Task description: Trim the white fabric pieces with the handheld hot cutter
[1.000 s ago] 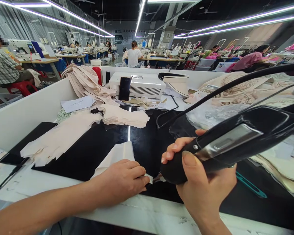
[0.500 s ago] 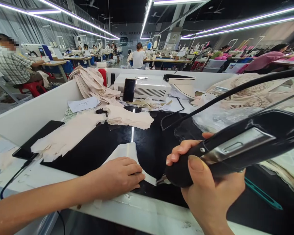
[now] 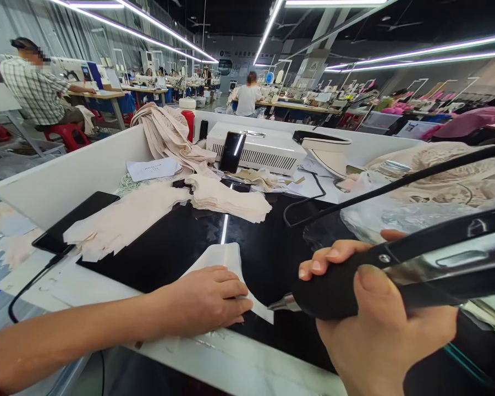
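Counter: white marbled edge at front, black mat on top. L hand: palm down, fingers bent & close together, resting on white cloth; can't tell if it pinches or only presses. White cloth lies on mat near front edge, partly covered by L hand; narrow corner sticks out R of the fingertips. R hand: wrapped around black tool, thumb on near side, fingers on far side. Black tool is tilted, metal tip pointing L & down, at or just beside the cloth's R corner; contact can't be confirmed.

Mid area, L to R: dark tablet w/ black cable; long beige stack of cloth, ragged ends toward front; short beige stack adj., toward ctr.; clear plastic bag beyond R hand.

Rear, L to R: paper slip beside pale green cord; cloth heap; red container; black spool; white box, slotted front, w/ phone leaning in front; cream visor; patterned cloth.

Bkgd: person in checked shirt on red stool, L; person in white top, ctr.; strip lights overhead.
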Demonstrator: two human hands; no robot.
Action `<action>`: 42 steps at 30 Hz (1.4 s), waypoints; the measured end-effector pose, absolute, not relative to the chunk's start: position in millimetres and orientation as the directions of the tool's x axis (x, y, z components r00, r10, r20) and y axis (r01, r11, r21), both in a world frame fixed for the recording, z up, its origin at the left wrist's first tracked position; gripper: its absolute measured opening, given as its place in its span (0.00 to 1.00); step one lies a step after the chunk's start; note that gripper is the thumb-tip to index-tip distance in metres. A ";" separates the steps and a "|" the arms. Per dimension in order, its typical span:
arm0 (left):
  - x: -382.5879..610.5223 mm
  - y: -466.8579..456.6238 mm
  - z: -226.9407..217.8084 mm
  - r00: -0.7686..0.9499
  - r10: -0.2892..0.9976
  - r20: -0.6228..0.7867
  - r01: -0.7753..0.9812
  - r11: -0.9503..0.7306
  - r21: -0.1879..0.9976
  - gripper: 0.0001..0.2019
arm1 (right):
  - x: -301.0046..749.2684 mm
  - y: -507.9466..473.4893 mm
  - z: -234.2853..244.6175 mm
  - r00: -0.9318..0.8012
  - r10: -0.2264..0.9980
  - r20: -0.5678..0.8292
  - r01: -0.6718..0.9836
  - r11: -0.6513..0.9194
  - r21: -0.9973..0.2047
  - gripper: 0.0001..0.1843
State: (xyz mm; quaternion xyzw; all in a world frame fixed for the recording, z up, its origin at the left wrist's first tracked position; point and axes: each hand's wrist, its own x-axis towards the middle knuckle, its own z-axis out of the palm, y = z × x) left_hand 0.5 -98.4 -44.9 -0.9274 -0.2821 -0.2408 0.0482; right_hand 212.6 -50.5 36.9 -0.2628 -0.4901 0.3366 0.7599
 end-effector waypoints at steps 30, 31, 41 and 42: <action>3.6 -101.5 -43.0 0.696 0.516 0.499 0.557 -0.827 0.078 0.09 | 209.3 -47.4 28.8 0.252 0.776 0.578 -0.234 0.628 -0.742 0.25; 3.4 -101.6 -42.8 0.694 0.512 0.507 0.553 -0.829 0.081 0.09 | 208.7 -47.6 28.7 0.256 0.779 0.572 -0.237 0.624 -0.745 0.25; 0.5 -99.8 -49.2 0.700 0.535 0.473 0.533 -0.832 0.152 0.12 | 198.3 -58.0 34.5 0.234 0.816 0.529 -0.350 0.578 -0.737 0.26; 0.3 -99.7 -48.7 0.698 0.532 0.480 0.528 -0.835 0.156 0.12 | 196.5 -59.0 33.3 0.230 0.818 0.527 -0.350 0.575 -0.740 0.26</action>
